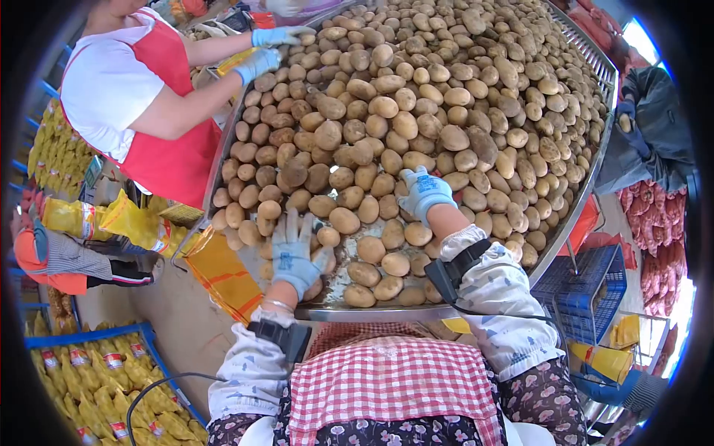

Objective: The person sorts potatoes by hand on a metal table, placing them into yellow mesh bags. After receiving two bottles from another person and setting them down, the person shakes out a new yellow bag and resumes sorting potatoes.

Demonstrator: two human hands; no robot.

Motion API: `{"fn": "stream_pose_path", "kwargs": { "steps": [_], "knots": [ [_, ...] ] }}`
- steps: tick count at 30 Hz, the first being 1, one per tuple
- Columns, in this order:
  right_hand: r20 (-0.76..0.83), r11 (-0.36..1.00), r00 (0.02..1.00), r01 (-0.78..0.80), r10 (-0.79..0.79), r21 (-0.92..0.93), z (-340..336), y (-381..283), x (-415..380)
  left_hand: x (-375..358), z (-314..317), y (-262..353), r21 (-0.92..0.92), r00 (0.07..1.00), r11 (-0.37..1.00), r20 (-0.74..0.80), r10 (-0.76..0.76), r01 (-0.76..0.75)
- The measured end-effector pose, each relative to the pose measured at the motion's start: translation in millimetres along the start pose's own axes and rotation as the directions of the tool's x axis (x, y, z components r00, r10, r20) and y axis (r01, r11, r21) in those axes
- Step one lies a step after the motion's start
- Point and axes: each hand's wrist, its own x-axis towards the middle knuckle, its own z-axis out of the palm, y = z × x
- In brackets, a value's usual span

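Note:
My left hand [294,256], in a light blue glove, lies palm down with its fingers spread over potatoes at the near left of the metal sorting table [349,315]. Several loose potatoes [343,221] lie around its fingertips and thumb. Farther right and forward, my right hand [427,192] wears the same kind of glove. Its fingers point left, apart from each other, and touch the pile of potatoes [476,141]; no potato shows in its grip. Between both hands, a few more potatoes [395,263] rest near the table's front rim.
Across the left rim, a co-worker in a red apron [165,111] reaches gloved hands [260,65] into the pile. Yellow bags [111,372] fill a blue-edged bin at lower left. A blue crate [584,293] stands at right, near red mesh sacks [654,223]. Another person [71,256] is at far left.

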Motion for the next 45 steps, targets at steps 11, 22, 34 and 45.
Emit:
{"fn": "stream_pose_path", "kwargs": {
  "steps": [11,22,34,45],
  "knots": [
    [-0.118,-0.634,0.969,-0.049,-0.218,0.771,22,71,-69,5,-24,52,-0.172,0.885,0.873,0.010,0.466,-0.457],
    [0.070,0.990,0.997,-0.033,0.043,-0.136,55,-17,-130,37,-31,16,-0.139,0.913,0.904,-0.112,0.391,-0.404],
    [-0.229,0.566,0.922,0.014,0.311,0.824,4,38,-88,85,-24,-37,-0.074,0.908,0.992,-0.414,0.060,-0.099],
    [-0.024,0.899,0.995,-0.080,0.101,0.431,18,6,-57,102,-39,-41,-0.317,0.992,0.943,-0.102,0.074,-0.103]
  ]
}}
